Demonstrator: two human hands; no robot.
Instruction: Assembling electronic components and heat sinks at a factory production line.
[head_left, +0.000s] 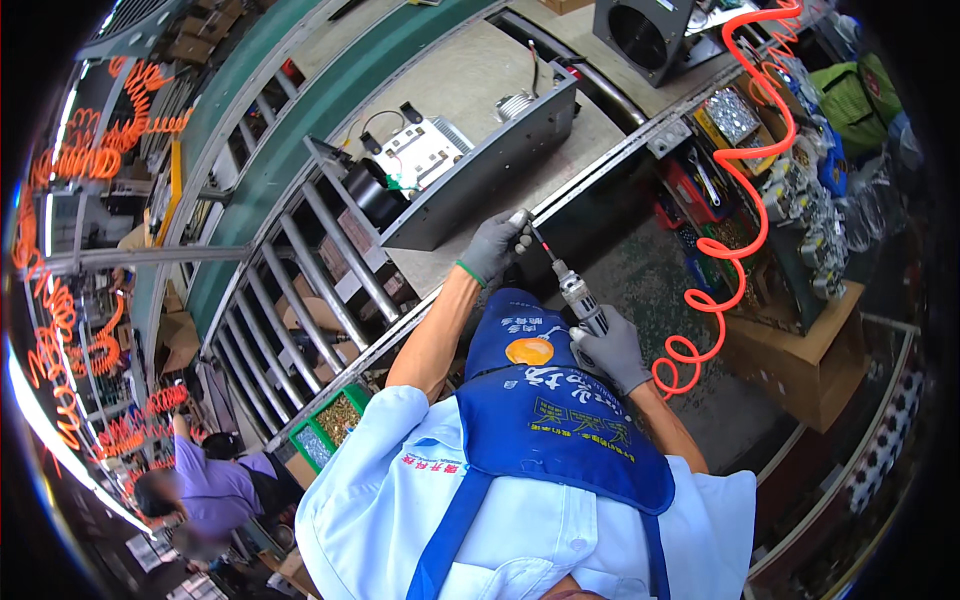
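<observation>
My right hand (612,348), in a grey glove, is wrapped round a silver air screwdriver (582,298) held in front of my apron. The tool's thin bit slants up and left toward my left hand (494,247). That hand, also gloved, is closed with fingertips pinched beside the bit's tip. What it pinches is too small to make out. Just beyond it, a dark metal panel (480,165) stands on edge on the bench. Behind the panel are a finned white unit (425,150) with wires, a black cylinder (375,192) and a silver coil-like part (514,106).
A coiled red air hose (735,255) hangs at the right. Metal rollers (318,262) lie left of the bench, near a green bin (335,422) of small parts. A cardboard box (800,365) sits at right. Another person (215,490) is at the lower left.
</observation>
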